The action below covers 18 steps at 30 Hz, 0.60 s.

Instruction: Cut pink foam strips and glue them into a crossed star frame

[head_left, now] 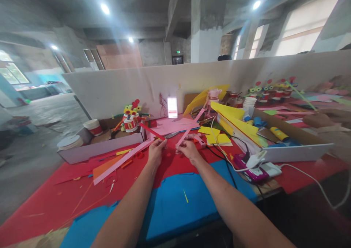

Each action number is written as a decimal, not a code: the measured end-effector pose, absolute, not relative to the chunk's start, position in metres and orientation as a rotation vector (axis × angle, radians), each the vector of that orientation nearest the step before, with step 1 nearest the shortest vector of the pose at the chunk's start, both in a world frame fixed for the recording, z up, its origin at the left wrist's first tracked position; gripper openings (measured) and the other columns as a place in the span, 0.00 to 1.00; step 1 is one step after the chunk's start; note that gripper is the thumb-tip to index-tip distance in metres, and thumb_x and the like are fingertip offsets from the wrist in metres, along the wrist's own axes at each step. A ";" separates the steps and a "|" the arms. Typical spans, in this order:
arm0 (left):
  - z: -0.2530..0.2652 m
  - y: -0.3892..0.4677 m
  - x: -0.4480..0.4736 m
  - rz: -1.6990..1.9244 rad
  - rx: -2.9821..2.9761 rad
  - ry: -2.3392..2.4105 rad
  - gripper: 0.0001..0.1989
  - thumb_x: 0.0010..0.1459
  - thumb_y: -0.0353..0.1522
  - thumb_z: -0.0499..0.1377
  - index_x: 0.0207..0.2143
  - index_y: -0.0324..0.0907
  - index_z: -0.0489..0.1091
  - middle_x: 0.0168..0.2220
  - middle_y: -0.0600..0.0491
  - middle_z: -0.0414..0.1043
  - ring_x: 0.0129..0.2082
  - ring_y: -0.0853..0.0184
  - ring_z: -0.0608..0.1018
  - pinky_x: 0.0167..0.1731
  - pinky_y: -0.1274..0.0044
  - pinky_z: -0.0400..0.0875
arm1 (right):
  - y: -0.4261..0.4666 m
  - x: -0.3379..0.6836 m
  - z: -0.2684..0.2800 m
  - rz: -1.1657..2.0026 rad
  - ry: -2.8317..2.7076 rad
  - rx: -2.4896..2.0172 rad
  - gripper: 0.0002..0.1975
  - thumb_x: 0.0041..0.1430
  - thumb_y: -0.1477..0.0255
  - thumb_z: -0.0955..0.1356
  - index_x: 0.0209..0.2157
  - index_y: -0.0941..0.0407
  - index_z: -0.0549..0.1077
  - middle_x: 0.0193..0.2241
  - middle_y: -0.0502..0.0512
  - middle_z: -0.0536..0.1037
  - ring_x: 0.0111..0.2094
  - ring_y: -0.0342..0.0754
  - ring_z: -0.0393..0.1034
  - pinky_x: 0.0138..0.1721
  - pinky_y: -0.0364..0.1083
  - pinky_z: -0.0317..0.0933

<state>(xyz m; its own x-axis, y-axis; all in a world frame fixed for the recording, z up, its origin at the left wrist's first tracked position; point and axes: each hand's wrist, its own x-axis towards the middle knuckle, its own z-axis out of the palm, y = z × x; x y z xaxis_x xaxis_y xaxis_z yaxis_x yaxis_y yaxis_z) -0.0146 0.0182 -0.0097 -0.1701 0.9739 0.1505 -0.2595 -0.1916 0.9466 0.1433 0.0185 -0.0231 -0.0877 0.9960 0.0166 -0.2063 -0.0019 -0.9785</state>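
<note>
My left hand is closed, pinching the end of a narrow red paper strip that slants up and to the left. My right hand pinches the lower end of a pink paper strip, which rises to the right. The two hands are apart, above the red table covering. A longer pink strip lies on the table left of my left hand. Just beyond my right hand is a pink glue gun. Scissors lie between and behind the hands, partly hidden.
A paper-cup figure stands behind a box at left. At right are yellow paper pieces, a purple power strip with cables and a white box of paper rolls. Blue sheet covers the near edge; a partition stands behind.
</note>
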 end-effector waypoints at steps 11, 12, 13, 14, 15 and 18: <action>-0.012 0.011 -0.002 1.387 1.154 0.951 0.18 0.42 0.43 0.70 0.28 0.38 0.74 0.22 0.56 0.71 0.20 0.74 0.69 0.23 0.80 0.64 | 0.014 0.138 -0.018 1.329 -0.916 -0.769 0.16 0.36 0.62 0.76 0.26 0.57 0.75 0.23 0.51 0.79 0.27 0.50 0.76 0.33 0.49 0.72; -0.013 0.010 -0.001 1.353 1.175 0.939 0.18 0.42 0.43 0.70 0.28 0.38 0.74 0.22 0.55 0.71 0.20 0.74 0.69 0.24 0.80 0.64 | 0.012 0.138 -0.016 1.344 -0.909 -0.757 0.16 0.36 0.62 0.76 0.26 0.57 0.75 0.23 0.51 0.79 0.28 0.50 0.76 0.34 0.49 0.72; -0.015 0.010 0.000 1.330 1.188 0.928 0.18 0.42 0.43 0.70 0.28 0.38 0.75 0.22 0.55 0.72 0.20 0.73 0.70 0.24 0.80 0.65 | 0.011 0.137 -0.015 1.361 -0.908 -0.750 0.16 0.36 0.62 0.76 0.26 0.57 0.75 0.23 0.51 0.79 0.28 0.50 0.76 0.34 0.49 0.72; -0.016 0.010 0.001 1.318 1.191 0.920 0.18 0.42 0.42 0.70 0.29 0.38 0.75 0.23 0.54 0.73 0.21 0.73 0.71 0.25 0.80 0.66 | 0.009 0.137 -0.014 1.377 -0.910 -0.746 0.16 0.36 0.62 0.76 0.26 0.57 0.75 0.23 0.52 0.79 0.28 0.51 0.76 0.34 0.49 0.72; -0.017 0.011 0.001 1.311 1.189 0.917 0.18 0.41 0.42 0.71 0.30 0.38 0.75 0.24 0.54 0.74 0.22 0.72 0.72 0.25 0.80 0.66 | 0.008 0.136 -0.014 1.392 -0.915 -0.743 0.16 0.36 0.62 0.76 0.25 0.57 0.74 0.22 0.52 0.79 0.27 0.51 0.76 0.33 0.49 0.71; -0.019 0.012 0.001 1.310 1.184 0.931 0.18 0.40 0.41 0.71 0.30 0.38 0.75 0.25 0.53 0.75 0.23 0.71 0.73 0.26 0.79 0.67 | 0.006 0.135 -0.014 1.408 -0.926 -0.737 0.16 0.36 0.61 0.76 0.26 0.57 0.74 0.23 0.53 0.79 0.27 0.52 0.76 0.32 0.49 0.71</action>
<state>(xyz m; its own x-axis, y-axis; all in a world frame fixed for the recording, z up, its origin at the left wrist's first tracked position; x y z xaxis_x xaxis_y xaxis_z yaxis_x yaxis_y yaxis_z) 0.0005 0.0115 -0.0189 0.0843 0.9886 0.1247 -0.2071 -0.1050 0.9727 0.1350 0.0060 -0.0141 -0.0621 0.9932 0.0980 -0.4828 0.0560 -0.8740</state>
